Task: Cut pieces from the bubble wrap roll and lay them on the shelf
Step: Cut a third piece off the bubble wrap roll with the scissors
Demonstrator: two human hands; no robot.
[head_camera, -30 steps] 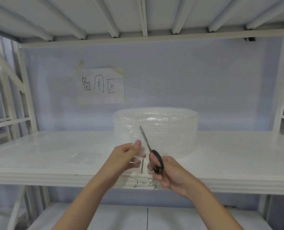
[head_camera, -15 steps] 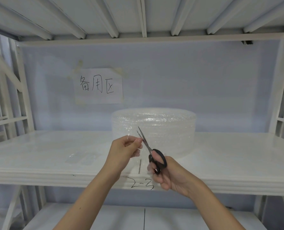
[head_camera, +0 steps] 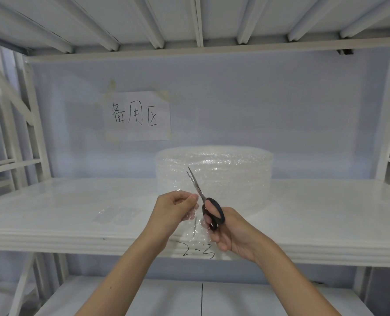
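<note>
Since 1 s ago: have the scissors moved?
Barely. Against the "2-3" mark on the shelf, the scissors sit about where they were, blades still pointing up-left over the bubble wrap roll; the right hand holds them.

We see the scissors [head_camera: 204, 197] change most: a second ago their blades stood parted just in front of the bubble wrap roll [head_camera: 214, 176], and now they lie nearly together, tips still raised against the roll's front. The right hand [head_camera: 229, 231] has squeezed the black handles closer. The left hand [head_camera: 174, 210], pinching the loose strip of wrap [head_camera: 190, 216], has drawn slightly lower and away from the roll, so the strip hangs a little further below its fingertips.
</note>
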